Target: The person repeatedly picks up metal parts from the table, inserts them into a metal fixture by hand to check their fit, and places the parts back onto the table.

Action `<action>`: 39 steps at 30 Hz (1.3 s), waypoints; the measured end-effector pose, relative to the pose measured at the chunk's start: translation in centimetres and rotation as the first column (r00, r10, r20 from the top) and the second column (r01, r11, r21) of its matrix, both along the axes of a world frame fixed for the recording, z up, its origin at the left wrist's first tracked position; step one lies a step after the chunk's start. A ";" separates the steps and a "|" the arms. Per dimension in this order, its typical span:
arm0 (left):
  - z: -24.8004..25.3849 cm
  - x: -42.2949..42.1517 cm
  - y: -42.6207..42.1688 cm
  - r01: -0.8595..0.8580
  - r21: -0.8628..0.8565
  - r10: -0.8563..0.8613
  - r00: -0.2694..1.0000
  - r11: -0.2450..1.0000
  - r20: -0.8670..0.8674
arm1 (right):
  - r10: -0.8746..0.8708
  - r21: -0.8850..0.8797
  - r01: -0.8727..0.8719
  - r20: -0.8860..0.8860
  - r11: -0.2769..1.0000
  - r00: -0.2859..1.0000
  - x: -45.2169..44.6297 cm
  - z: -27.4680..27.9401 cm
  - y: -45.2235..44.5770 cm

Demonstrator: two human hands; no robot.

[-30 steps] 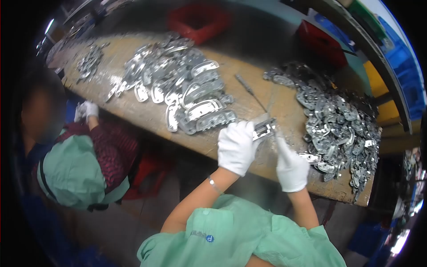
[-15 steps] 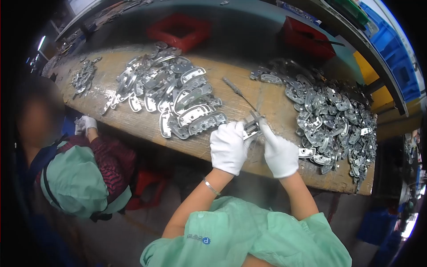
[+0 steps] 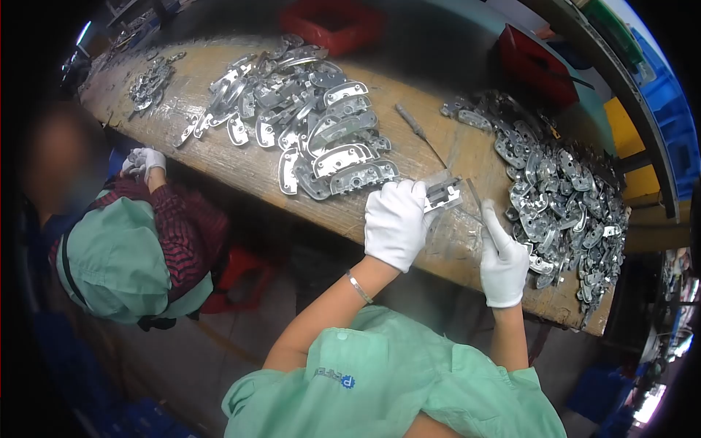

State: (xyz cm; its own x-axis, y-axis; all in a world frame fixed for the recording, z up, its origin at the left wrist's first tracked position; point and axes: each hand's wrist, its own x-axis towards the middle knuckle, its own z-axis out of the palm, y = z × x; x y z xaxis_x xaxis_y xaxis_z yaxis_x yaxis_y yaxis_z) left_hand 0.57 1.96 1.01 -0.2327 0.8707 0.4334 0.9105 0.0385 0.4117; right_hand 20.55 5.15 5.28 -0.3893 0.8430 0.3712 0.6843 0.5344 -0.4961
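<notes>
Gloved in white, my left hand (image 3: 396, 225) is closed around a silver cast metal part (image 3: 443, 195) with slots in it, held above the table's near side. To its right, my right hand (image 3: 504, 264) grips a thin flat metal tool (image 3: 474, 193) that points up and away, apart from the part. The tool's exact kind is too blurred to tell. Beyond my hands a slim tool with a grey handle (image 3: 410, 121) lies on the table. Left of my left hand, curved metal parts (image 3: 343, 159) lie in overlapping rows.
A large heap of metal parts (image 3: 555, 204) covers the right end of the cardboard-topped table (image 3: 241, 175). Two red bins (image 3: 332, 28) (image 3: 537, 66) stand behind. A smaller pile (image 3: 151, 86) lies far left, near a co-worker's gloved hands (image 3: 146, 162). A shelf edge (image 3: 646, 109) overhangs at right.
My right hand has moved right, away from the metal part, and the thin tool now shows apart from it. My left hand still holds the part. The view has shifted slightly.
</notes>
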 end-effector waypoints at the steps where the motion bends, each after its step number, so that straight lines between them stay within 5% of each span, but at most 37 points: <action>1: -0.1 0.0 -0.1 0.006 -0.005 -0.006 1.000 1.000 -0.005 | 0.001 0.037 -0.001 0.004 0.999 1.000 -0.1 -0.4 0.2; 2: -0.1 0.1 -0.1 0.002 -0.014 -0.002 1.000 1.000 -0.009 | -0.003 0.035 0.003 -0.002 0.999 1.000 -0.4 -1.1 0.0; 4: -0.3 0.0 0.0 -0.006 -0.020 0.006 1.000 1.000 -0.015 | -0.019 0.135 -0.023 0.304 0.991 0.953 -1.1 -2.1 -0.1; 7: -0.3 0.0 0.4 -0.014 -0.011 0.014 0.999 1.000 0.029 | -0.039 0.141 -0.015 0.371 0.990 0.928 -0.8 -1.8 -0.6; 11: 0.4 -0.2 0.1 0.009 0.013 -0.009 1.000 1.000 0.004 | -0.054 0.168 -0.017 0.408 0.986 0.911 -3.1 -1.7 1.7; 15: 0.6 -0.3 -0.1 0.055 -0.093 -0.050 0.997 0.994 0.063 | -0.050 0.093 0.036 0.151 0.995 0.987 -1.5 -1.4 0.2; 19: -0.1 -0.6 -0.4 0.052 0.078 -0.053 0.999 0.996 0.010 | -0.013 -0.034 0.016 0.104 0.999 0.994 -1.2 -1.2 -1.0; 21: 0.2 -0.9 -0.8 0.021 0.090 -0.018 0.999 0.996 -0.029 | 0.007 -0.025 -0.004 0.115 1.000 0.993 -1.8 -0.6 -1.6; 23: 0.9 -1.1 -1.6 -0.048 -0.104 0.047 0.999 0.993 -0.011 | 0.047 0.075 -0.060 0.169 0.995 0.984 -2.3 -0.7 -2.4; 31: -0.5 -1.3 -1.6 -0.021 0.064 0.023 0.999 0.998 -0.040 | -0.001 0.133 -0.063 0.432 0.989 0.902 -3.5 -2.5 -3.9; 39: -0.8 -1.2 -1.4 -0.037 0.101 0.041 0.998 0.994 -0.039 | -0.004 0.167 -0.082 0.462 0.983 0.887 -4.4 -1.8 -3.1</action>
State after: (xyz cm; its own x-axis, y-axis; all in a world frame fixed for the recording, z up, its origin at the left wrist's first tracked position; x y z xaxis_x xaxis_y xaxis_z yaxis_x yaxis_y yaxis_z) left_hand -0.61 0.54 0.19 -0.2462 0.8129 0.5278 0.9253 0.0351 0.3776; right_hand 16.16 2.00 3.47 -0.5834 0.7609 0.2840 0.7885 0.6144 -0.0266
